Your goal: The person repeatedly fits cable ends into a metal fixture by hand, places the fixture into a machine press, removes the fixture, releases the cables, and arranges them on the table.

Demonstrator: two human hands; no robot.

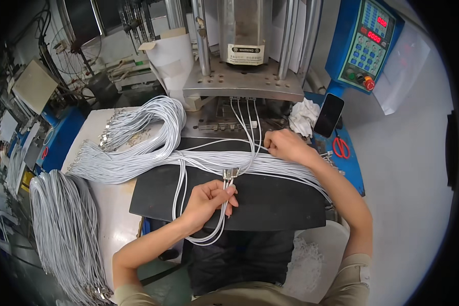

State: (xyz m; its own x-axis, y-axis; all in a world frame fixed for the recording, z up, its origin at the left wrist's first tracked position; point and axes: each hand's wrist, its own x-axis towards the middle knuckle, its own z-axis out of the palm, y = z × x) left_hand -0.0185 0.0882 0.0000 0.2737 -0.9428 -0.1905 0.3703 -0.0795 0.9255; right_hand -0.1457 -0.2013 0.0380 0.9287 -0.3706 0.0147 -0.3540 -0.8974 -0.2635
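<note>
White cables (223, 219), in left grip (207, 202), connectors (230, 174) beyond

A khaki short-sleeved top (239, 292), with a tab (364, 274) at the right sleeve (346, 286), is worn with dark legwear (239, 261)

Slim white round cables (223, 218) with silver metal connectors (230, 174): held in left grip (209, 201), connectors just beyond fingertips, lengths looping below. Long white cable bundle (214, 159): lying crosswise beyond left grip.

Factory workshop, steel press (242, 82), blue control panel (362, 51), bundled cables (122, 166)
</note>
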